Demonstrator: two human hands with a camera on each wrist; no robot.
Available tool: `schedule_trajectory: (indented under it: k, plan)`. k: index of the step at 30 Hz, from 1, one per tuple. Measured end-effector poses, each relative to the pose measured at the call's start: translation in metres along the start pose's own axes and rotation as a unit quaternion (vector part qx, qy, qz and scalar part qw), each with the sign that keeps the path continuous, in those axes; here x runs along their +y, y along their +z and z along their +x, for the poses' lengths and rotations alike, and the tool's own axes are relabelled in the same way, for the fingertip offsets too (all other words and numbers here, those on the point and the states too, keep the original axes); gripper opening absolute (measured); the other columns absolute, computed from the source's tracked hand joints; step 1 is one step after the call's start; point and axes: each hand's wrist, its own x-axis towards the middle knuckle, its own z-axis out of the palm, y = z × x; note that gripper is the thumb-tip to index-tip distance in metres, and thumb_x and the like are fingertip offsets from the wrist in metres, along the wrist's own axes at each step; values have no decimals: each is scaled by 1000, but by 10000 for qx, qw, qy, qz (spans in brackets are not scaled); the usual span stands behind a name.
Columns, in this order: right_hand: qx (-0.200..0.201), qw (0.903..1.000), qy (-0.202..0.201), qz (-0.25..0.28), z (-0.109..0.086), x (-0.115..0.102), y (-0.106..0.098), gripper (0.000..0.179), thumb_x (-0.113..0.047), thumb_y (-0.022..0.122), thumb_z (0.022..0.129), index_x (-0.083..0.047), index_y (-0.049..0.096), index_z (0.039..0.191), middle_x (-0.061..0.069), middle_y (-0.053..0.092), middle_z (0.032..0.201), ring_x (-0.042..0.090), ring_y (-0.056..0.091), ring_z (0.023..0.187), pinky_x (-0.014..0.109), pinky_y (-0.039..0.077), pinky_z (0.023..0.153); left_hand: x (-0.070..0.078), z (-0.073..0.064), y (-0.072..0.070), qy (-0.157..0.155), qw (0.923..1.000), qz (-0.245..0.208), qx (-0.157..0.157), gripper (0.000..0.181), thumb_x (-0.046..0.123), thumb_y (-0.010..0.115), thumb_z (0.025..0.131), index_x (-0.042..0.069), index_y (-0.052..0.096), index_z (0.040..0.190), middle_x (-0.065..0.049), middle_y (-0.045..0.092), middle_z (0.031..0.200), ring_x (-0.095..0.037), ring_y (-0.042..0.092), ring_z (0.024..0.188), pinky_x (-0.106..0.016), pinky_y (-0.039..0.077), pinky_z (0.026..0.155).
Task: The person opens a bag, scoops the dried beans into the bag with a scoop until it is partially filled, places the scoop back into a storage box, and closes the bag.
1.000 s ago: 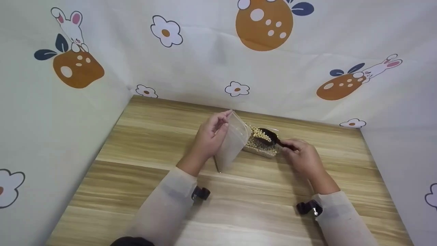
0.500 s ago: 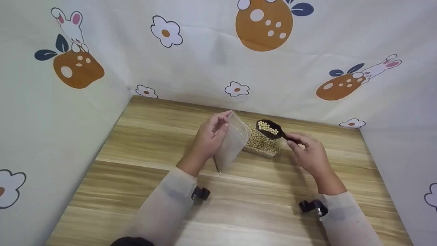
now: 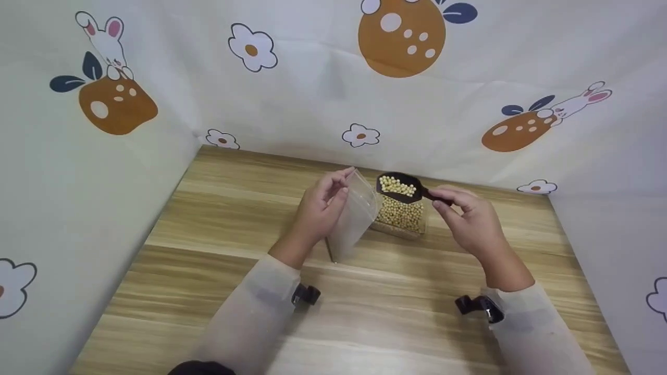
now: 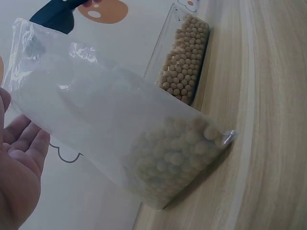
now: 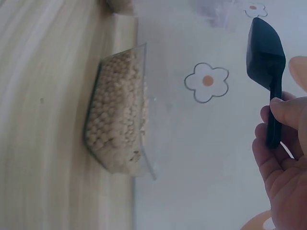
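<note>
My left hand [image 3: 320, 208] holds the clear zip bag [image 3: 350, 226] by its upper left edge, its mouth facing right. In the left wrist view, round yellow beans [image 4: 175, 151] that look like soybeans fill the bottom of the bag, which stands tilted with its base at the table. My right hand [image 3: 477, 221] pinches the handle of a black scoop [image 5: 265, 52]. A small heap of beans lies in the scoop, which is raised beside the bag's mouth. Below it, a clear plastic box [image 3: 398, 230] of the same beans sits on the table, its left end partly hidden by the bag.
The wood-grain table [image 3: 208, 208] meets pale cloth walls [image 3: 307, 104] printed with oranges, rabbits and flowers close behind the box. Black wrist cameras [image 3: 307, 295] stick out from both sleeves.
The scoop has come up out of the beans in the box with a load, then moved left and away from me towards the bag's mouth. The left hand and bag have hardly moved.
</note>
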Motion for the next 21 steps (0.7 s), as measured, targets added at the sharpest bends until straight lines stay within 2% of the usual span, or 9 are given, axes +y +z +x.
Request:
schedule_trajectory:
  k: [4,7,10,21]
  plan:
    - [-73,9995,-240,-181,7,-12,-1,24,-11,74,100,-18,82,122,2,78,133,22,69,128,13,49,101,0,0,-1,29,10000,23,20,9,10,55,107,4,60,112,-6,64,154,-22,61,145,-35,50,122]
    - [-148,9987,-451,-209,12,-19,-1,24,-9,74,100,-16,82,121,3,78,131,28,68,131,29,53,109,1,0,-1,18,10000,22,17,10,10,55,107,4,61,113,-6,64,154,-21,61,144,-35,50,122]
    - [-226,9971,-688,-247,16,-25,-2,22,-7,74,99,-15,82,119,5,79,128,29,68,129,44,55,111,1,0,0,15,10000,16,-6,8,10,55,107,5,60,112,-7,64,154,-21,59,146,-35,49,123]
    - [-225,9915,-1219,-389,24,-33,-4,21,-5,74,99,-12,83,116,7,80,124,30,70,124,44,54,112,2,-1,-1,-73,10000,-6,-29,11,10,56,107,4,61,115,-4,62,156,-20,59,147,-32,48,124]
